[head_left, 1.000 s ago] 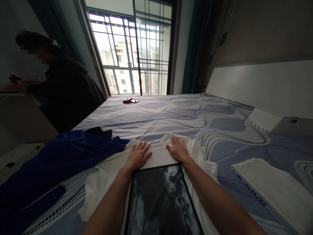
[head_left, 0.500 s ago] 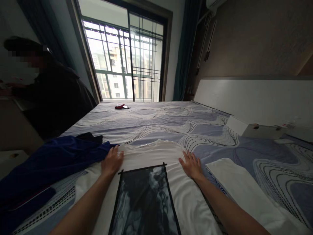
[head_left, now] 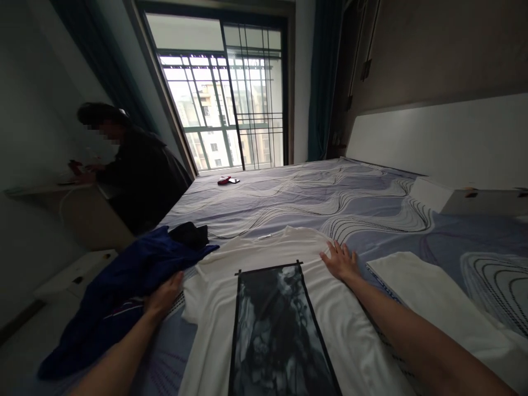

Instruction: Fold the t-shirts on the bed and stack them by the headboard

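A white T-shirt (head_left: 218,286) with a dark framed print (head_left: 274,324) lies spread on the bed, its collar pointing away from me. My right hand (head_left: 340,261) rests flat on the shirt's right shoulder, fingers spread. Off the shirt's left side, my left hand (head_left: 165,294) is at the edge of a rumpled blue garment (head_left: 136,261), fingers stretched forward and not closed around it. The left sleeve of the T-shirt lies just right of that hand. A folded white garment (head_left: 433,291) lies on the bed to the right of my right forearm.
The bed (head_left: 289,201) has a patterned sheet. A black cloth (head_left: 190,235) lies by the blue garment. A red item (head_left: 224,180) and a phone (head_left: 234,181) are at the far edge. A person (head_left: 140,165) in dark clothes is at a desk (head_left: 49,190). A white headboard (head_left: 433,137) stands right.
My left hand has left the T-shirt's left shoulder and moved left to the blue garment. My right hand stays on the shirt. The view has turned left.
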{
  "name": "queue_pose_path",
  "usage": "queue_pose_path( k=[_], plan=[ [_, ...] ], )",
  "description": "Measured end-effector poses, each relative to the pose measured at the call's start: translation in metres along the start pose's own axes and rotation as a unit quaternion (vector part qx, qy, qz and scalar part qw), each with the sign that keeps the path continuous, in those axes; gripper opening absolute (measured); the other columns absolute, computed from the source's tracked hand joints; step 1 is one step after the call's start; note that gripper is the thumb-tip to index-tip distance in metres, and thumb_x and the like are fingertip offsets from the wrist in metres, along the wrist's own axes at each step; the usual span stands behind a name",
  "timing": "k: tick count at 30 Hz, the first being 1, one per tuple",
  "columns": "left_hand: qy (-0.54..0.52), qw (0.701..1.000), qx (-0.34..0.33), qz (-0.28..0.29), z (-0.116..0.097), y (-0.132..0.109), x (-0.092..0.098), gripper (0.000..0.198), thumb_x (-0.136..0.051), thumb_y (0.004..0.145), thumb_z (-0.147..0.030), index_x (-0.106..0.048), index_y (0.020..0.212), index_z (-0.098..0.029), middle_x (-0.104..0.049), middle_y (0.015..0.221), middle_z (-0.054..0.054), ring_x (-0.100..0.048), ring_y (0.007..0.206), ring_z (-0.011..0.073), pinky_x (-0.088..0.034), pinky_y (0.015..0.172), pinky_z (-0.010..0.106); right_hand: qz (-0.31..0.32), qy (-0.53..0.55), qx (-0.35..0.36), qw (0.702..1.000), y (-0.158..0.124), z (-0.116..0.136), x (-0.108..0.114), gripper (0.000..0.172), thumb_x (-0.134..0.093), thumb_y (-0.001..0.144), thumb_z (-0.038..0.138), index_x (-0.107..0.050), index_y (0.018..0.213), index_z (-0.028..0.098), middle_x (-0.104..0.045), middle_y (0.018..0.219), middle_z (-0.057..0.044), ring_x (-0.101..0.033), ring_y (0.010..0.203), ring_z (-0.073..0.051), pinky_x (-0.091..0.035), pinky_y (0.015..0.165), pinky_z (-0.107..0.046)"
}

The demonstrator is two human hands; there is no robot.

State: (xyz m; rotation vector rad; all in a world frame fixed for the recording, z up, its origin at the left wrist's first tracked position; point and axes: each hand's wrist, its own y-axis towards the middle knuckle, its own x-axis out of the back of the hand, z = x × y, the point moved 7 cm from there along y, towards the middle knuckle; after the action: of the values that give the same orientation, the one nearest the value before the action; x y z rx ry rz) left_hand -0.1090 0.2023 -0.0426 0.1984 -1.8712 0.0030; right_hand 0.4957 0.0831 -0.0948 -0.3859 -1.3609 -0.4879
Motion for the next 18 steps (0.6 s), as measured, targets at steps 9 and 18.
queue_pose_path(
  k=[9,18],
  plan=[
    [0.008,1.0,-0.003,0.029,-0.017,-0.117,-0.01,0.083,-0.027,0.087,-0.068,-0.034,0.15,-0.014,-0.028,0.162,0.012,-0.015,0.151,0.0302,-0.012,0.121,0.056,0.001,0.049,0.006,0.999,-0.061,-0.024,0.005,0.085,-0.023,0.094,0.065,-0.02,0.156,0.008,-0.019,0.163,-0.011,-0.01,0.15,-0.027,-0.003,0.121,-0.049],
    [-0.022,0.998,-0.037,0.036,-0.025,-0.237,0.0,0.052,-0.035,0.086,-0.062,-0.064,0.097,-0.02,-0.03,0.162,0.01,-0.017,0.151,0.0325,-0.013,0.12,0.057,-0.036,0.124,0.014,0.991,-0.195,-0.067,0.027,0.075,-0.046,0.087,0.061,-0.048,0.141,0.01,-0.038,0.154,-0.016,-0.028,0.145,-0.029,-0.018,0.118,-0.043]
  ],
)
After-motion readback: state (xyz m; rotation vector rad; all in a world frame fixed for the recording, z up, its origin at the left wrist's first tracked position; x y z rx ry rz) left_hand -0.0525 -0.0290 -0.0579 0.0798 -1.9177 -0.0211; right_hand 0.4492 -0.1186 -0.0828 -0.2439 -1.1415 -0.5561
